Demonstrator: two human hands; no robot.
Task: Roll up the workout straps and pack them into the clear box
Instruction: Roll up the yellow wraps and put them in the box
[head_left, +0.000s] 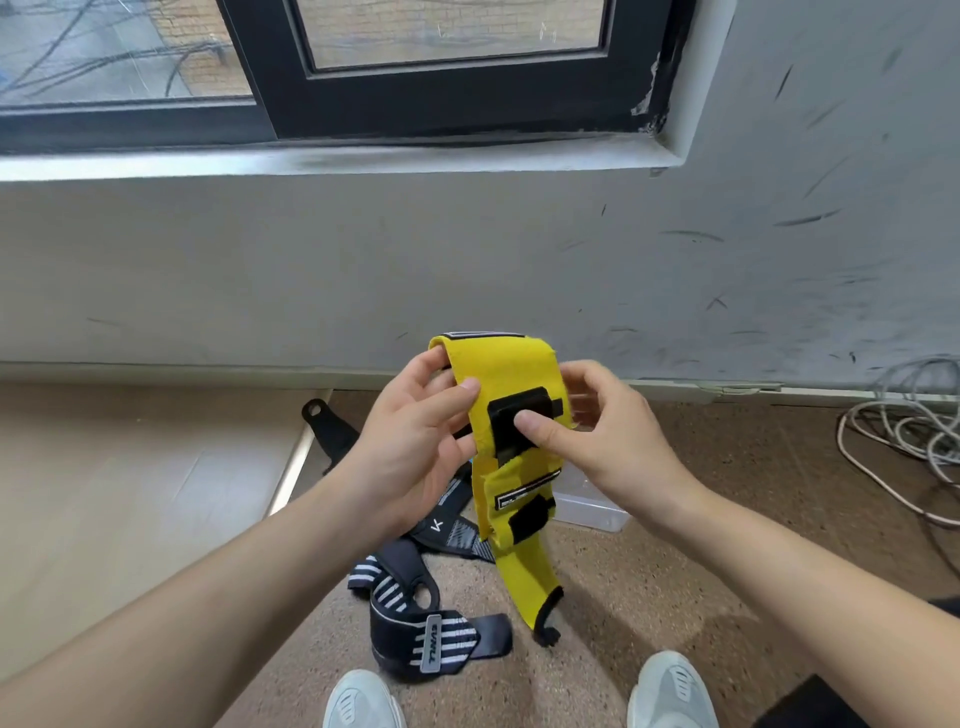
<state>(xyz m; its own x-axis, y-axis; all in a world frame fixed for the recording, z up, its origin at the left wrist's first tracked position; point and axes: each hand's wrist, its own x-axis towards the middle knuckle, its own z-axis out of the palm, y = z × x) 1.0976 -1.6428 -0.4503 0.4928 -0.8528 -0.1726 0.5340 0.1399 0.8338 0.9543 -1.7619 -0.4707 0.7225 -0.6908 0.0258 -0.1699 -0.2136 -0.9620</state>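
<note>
Over carpet (675, 571), left hand (410, 441) pinches yellow strap (498, 374) edge, right hand (608, 441) pinches its black patch (506, 405); slack grip could let the hanging tail (524, 582) slip free.

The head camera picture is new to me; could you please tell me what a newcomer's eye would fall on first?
The bright yellow strap, held up at mid frame, stands out first: the left hand grips its left edge and the right hand pinches its black patch. Below, black straps with white stripes lie in a heap on the brown floor, and the clear box shows partly behind the yellow strap.
</note>
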